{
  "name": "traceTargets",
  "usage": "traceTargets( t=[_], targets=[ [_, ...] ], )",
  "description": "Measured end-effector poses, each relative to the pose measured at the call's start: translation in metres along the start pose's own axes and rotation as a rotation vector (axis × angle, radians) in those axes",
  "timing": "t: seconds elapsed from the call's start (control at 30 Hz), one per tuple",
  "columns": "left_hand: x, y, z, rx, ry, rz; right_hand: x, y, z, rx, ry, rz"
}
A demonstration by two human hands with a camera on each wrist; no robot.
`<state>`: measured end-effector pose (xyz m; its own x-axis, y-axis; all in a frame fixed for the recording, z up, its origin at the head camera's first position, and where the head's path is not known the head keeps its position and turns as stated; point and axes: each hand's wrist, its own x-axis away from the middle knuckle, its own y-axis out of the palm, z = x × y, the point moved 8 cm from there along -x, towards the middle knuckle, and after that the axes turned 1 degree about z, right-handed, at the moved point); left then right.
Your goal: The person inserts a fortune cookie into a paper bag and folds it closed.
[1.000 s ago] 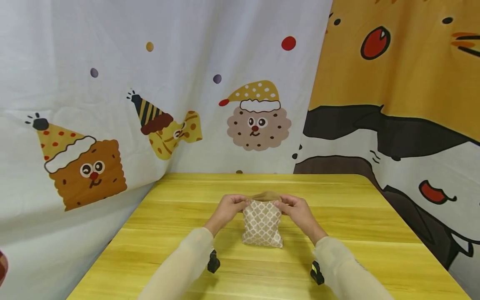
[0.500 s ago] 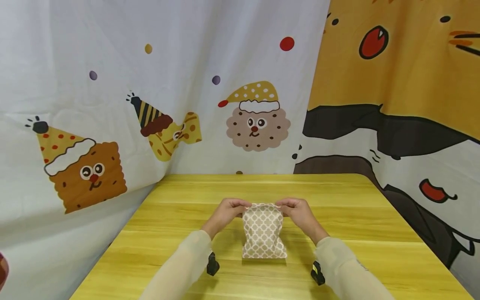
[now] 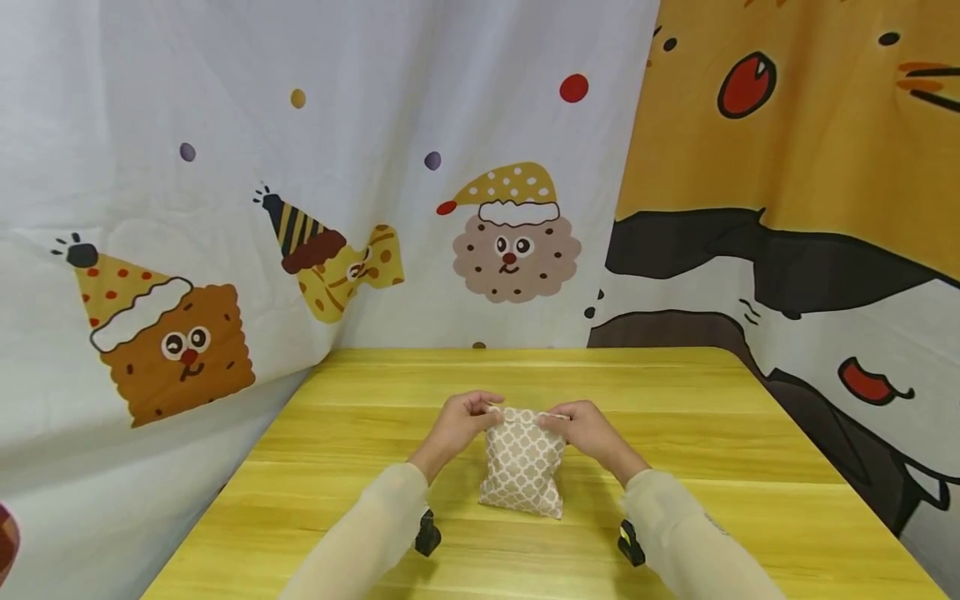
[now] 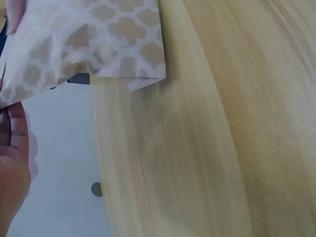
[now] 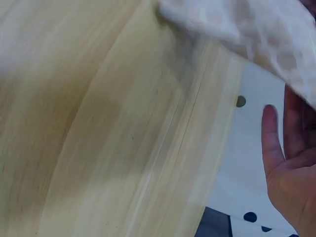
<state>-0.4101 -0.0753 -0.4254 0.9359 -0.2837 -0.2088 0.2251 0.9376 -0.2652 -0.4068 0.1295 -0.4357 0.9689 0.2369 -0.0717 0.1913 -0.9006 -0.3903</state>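
A beige pouch (image 3: 522, 462) with a white lattice print hangs over the table in the head view, its mouth at the top and its lower edge slanting down to the right. My left hand (image 3: 459, 425) pinches the upper left corner between thumb and fingers. At the opposite upper corner, my right hand (image 3: 596, 433) does likewise, thumb on the front. The left wrist view has the pouch (image 4: 123, 37) close up, with part of the left hand (image 4: 14, 168) at its edge. Blurred in the right wrist view is the pouch (image 5: 266, 29), above my right hand (image 5: 296, 182). Its inside is hidden.
Beneath the pouch lies a yellow wood-grain table (image 3: 360, 383). A white curtain (image 3: 360, 100) with cartoon prints hangs behind it, and an orange and dark printed section (image 3: 705, 150) covers the right side. Black wrist devices (image 3: 428, 533) sit under both cuffs.
The brown panel behind the pouch's mouth has gone from sight. The pouch first swung upright, its lower edge toward me, then tilted slightly. My thumbs now lie on its front.
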Motion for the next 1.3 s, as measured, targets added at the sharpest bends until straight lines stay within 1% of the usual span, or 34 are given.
traceTargets(
  t=[0.03, 0.07, 0.13, 0.2, 0.27, 0.33, 0.4, 0.5, 0.57, 0.63, 0.7, 0.77, 0.83, 0.93, 1.0, 1.07, 1.1, 1.17, 1.23, 1.3],
  targets=[
    [0.000, 0.000, 0.000, 0.001, -0.004, -0.007, 0.000, 0.000, -0.001, 0.039, -0.008, 0.002],
    [-0.001, 0.001, -0.004, -0.002, -0.006, -0.011, 0.000, -0.001, -0.001, 0.073, -0.021, 0.013],
    [-0.002, 0.002, -0.003, -0.001, -0.018, -0.021, 0.000, -0.002, -0.004, 0.091, -0.052, 0.029],
    [-0.003, 0.004, -0.001, -0.040, -0.034, -0.037, 0.000, -0.001, -0.007, 0.091, -0.070, 0.033],
    [-0.004, 0.006, 0.001, -0.101, -0.039, -0.051, 0.000, 0.001, -0.011, 0.094, -0.088, 0.027],
    [-0.004, 0.008, 0.004, -0.163, -0.039, -0.064, 0.000, 0.002, -0.012, 0.094, -0.081, 0.023],
    [-0.005, 0.010, 0.006, -0.206, -0.038, -0.068, 0.000, 0.004, -0.013, 0.096, -0.077, 0.026],
    [-0.004, 0.012, 0.009, -0.212, -0.038, -0.060, 0.000, 0.007, -0.017, 0.085, -0.072, 0.020],
    [-0.004, 0.015, 0.011, -0.207, -0.028, -0.066, 0.000, 0.010, -0.021, 0.076, -0.081, 0.015],
    [-0.004, 0.020, 0.017, -0.243, 0.012, -0.072, 0.000, 0.014, -0.025, 0.082, -0.098, 0.014],
    [-0.004, 0.024, 0.023, -0.320, 0.068, -0.071, 0.001, 0.016, -0.030, 0.107, -0.121, 0.023],
    [-0.004, 0.027, 0.030, -0.455, 0.145, -0.061, 0.002, 0.017, -0.032, 0.150, -0.145, 0.041],
    [-0.004, 0.027, 0.035, -0.589, 0.208, -0.041, 0.003, 0.016, -0.034, 0.195, -0.171, 0.070],
    [-0.003, 0.020, 0.034, -0.731, 0.261, 0.002, 0.004, 0.010, -0.032, 0.243, -0.180, 0.119],
    [-0.002, 0.011, 0.029, -0.770, 0.260, 0.037, 0.006, 0.005, -0.030, 0.261, -0.179, 0.138],
    [-0.001, 0.000, 0.023, -0.771, 0.234, 0.070, 0.006, 0.001, -0.026, 0.267, -0.163, 0.148],
    [-0.001, -0.005, 0.020, -0.753, 0.211, 0.084, 0.006, -0.001, -0.024, 0.264, -0.154, 0.149],
    [0.000, -0.010, 0.016, -0.674, 0.161, 0.084, 0.006, -0.003, -0.021, 0.257, -0.142, 0.147],
    [0.000, -0.007, 0.012, -0.563, 0.110, 0.044, 0.004, -0.004, -0.018, 0.237, -0.124, 0.144],
    [-0.001, 0.002, 0.010, -0.453, 0.076, -0.014, 0.003, 0.000, -0.017, 0.212, -0.118, 0.129]
  ],
)
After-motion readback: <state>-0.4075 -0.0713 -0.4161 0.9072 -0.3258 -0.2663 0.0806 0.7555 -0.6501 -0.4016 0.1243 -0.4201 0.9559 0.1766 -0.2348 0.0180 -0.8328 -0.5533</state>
